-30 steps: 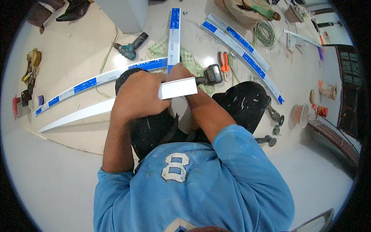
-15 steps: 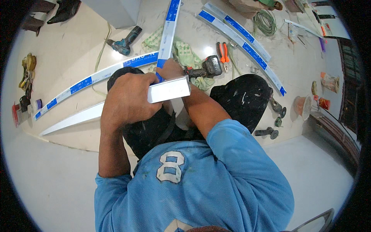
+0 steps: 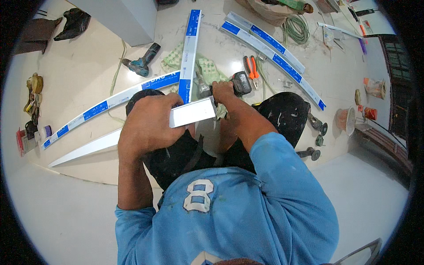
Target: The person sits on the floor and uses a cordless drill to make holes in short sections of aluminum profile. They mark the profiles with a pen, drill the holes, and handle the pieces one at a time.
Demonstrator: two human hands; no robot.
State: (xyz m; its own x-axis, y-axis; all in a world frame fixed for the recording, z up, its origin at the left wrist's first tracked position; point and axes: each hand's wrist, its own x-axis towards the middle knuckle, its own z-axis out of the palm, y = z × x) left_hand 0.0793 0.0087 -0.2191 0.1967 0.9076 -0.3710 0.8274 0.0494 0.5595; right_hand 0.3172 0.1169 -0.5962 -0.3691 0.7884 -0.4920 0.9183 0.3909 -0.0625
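My left hand (image 3: 148, 126) grips a short white metal profile piece (image 3: 194, 111) and holds it level in front of my knees. My right hand (image 3: 224, 93) is closed around the handle of a dark cordless drill (image 3: 236, 84) just beyond the right end of that piece. A long white profile with blue labels (image 3: 191, 48) runs away from me on the floor, its near end right above my left hand. I am crouched in dark trousers and a light blue shirt.
More long blue-labelled profiles lie left (image 3: 101, 108) and upper right (image 3: 274, 48). A teal power tool (image 3: 141, 64), orange pliers (image 3: 251, 68), a green cable coil (image 3: 295, 28), a checked cloth (image 3: 207, 70) and small tools at the left edge (image 3: 31, 110) lie on the pale floor.
My left hand with the short piece has dropped a little and moved left. My right hand has come forward onto the drill, which now shows beyond the piece.
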